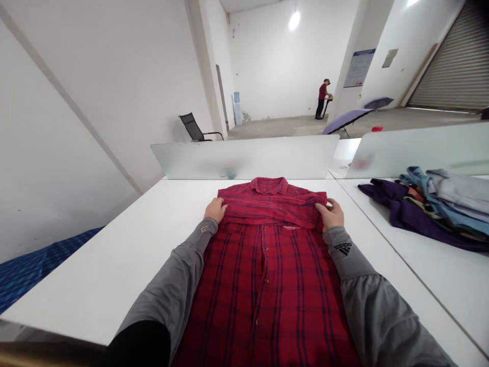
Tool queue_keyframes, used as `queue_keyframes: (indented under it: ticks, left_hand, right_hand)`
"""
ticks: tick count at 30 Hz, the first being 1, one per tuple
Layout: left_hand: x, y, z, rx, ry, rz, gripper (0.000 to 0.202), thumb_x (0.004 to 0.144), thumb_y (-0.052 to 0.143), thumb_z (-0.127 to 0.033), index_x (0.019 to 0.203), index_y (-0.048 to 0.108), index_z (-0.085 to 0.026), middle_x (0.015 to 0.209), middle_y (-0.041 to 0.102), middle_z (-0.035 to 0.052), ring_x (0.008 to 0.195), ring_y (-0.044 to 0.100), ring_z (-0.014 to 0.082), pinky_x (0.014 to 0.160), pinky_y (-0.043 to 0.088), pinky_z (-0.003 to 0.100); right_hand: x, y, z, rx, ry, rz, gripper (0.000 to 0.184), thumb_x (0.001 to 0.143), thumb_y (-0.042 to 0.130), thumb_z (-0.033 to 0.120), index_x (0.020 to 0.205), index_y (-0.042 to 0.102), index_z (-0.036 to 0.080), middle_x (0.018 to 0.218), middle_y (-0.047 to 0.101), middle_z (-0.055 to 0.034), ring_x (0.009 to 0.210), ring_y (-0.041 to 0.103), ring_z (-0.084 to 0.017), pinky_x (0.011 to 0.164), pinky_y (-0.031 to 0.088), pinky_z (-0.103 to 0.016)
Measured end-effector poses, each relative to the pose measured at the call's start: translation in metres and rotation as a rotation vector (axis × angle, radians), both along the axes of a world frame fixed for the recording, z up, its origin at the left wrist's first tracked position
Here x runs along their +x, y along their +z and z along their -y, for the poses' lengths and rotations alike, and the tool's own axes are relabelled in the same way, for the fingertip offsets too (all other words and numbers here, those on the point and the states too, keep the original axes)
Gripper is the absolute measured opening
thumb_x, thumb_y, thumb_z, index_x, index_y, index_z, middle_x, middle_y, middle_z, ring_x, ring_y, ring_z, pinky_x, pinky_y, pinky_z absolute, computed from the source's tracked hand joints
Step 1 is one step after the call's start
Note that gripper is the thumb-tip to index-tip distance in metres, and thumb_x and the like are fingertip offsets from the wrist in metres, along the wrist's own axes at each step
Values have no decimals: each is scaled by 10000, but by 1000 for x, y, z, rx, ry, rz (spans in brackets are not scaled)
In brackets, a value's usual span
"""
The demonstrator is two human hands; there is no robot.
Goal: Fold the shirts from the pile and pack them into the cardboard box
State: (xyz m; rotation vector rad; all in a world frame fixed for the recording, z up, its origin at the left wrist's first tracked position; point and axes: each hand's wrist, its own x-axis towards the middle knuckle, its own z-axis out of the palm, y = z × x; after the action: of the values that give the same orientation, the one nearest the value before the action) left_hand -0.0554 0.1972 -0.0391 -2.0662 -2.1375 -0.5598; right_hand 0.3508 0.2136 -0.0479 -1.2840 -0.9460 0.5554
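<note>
shirt (292, 285), red plaid, lies front up on the white table (153, 229), collar (268, 186) toward the frosted divider (267, 159). my left hand (216, 209), nearly closed, pinches one end of the sleeve fabric (267, 209) laid across the chest; my right hand (333, 214), similarly closed, grips the opposite end.

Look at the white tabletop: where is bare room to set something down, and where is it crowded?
Bare: the tabletop left of the left forearm, back to the frosted divider; a narrower strip between right hand and clothes pile. Crowded: beneath the plaid shirt and that pile.
</note>
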Motion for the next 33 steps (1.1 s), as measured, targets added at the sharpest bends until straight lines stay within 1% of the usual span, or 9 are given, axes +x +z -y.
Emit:
queue_keyframes:
  ticks: [3, 6, 10, 15, 19, 22, 25, 28, 33]
  left_hand:
    - [-4, 5, -8, -37, 109, 20, 212, 896, 518, -266, 1034, 631, -151, 1122, 615, 146, 1056, 613, 248, 933, 477, 339]
    - [-8, 8, -17, -85, 209, 44, 206, 874, 523, -263, 985, 652, -146, 1054, 648, 154, 1008, 633, 275, 878, 492, 366]
    - [-13, 10, -23, -124, 243, 79, 179, 840, 513, -201, 890, 681, -165, 949, 697, 130, 971, 653, 275, 833, 500, 353]
    - [-16, 12, -20, -47, 335, 128, 303, 887, 384, -153, 1005, 661, -113, 1012, 685, 181, 1004, 649, 299, 851, 496, 401]
    - [-11, 16, -10, 30, 385, 142, 336, 867, 383, -96, 1115, 606, -58, 1094, 632, 244, 1020, 637, 336, 845, 495, 452]
    - [0, 18, -1, 114, 317, 111, 385, 905, 360, -125, 1242, 541, -77, 1277, 537, 242, 1167, 560, 332, 950, 452, 476]
    - [12, 12, 10, 93, 0, 12, 397, 948, 427, -308, 1321, 524, -211, 1397, 495, 118, 1307, 440, 281, 1088, 362, 439]
    - [18, -1, 20, -50, -261, -124, 498, 920, 494, -469, 1393, 474, -315, 1483, 435, 48, 1377, 333, 326, 1130, 271, 516]
    - [19, -16, 25, -100, -194, -154, 581, 923, 443, -556, 1456, 408, -326, 1530, 377, 52, 1384, 288, 406, 1107, 232, 594]
  right_hand:
    - [2, -11, -5, -73, 85, 246, 614, 576, 699, 361, 1149, 605, 162, 968, 682, -73, 886, 636, -256, 821, 532, -428]
    - [0, -14, -5, -106, 49, 399, 595, 622, 649, 323, 1192, 608, 155, 1094, 682, -107, 984, 632, -273, 940, 489, -462]
    - [-4, -10, -3, -72, 24, 391, 581, 675, 599, 343, 1209, 604, 114, 1107, 683, -138, 984, 643, -269, 966, 481, -450]
    - [-7, -7, 1, 58, 32, 295, 634, 721, 573, 409, 1278, 535, 109, 1180, 646, -143, 1039, 620, -268, 957, 487, -445]
    - [-10, 3, 11, -18, -1, 514, 656, 741, 570, 383, 1336, 498, 119, 1252, 597, -154, 1111, 576, -291, 997, 451, -461]
    - [-17, 15, 24, 11, -76, 777, 599, 814, 514, 347, 1367, 483, 119, 1321, 526, -192, 1187, 516, -320, 998, 429, -486]
    - [-32, 18, 35, 48, -28, 1024, 493, 909, 427, 371, 1355, 521, 183, 1385, 492, -160, 1277, 430, -325, 1039, 370, -524]
    - [-46, 8, 36, -134, 132, 1246, 480, 908, 442, 517, 1311, 570, 291, 1417, 498, -90, 1314, 365, -387, 1029, 282, -670]
    - [-42, -5, 13, -182, 276, 1390, 523, 914, 426, 571, 1371, 521, 336, 1476, 449, -55, 1354, 301, -399, 1031, 230, -715]
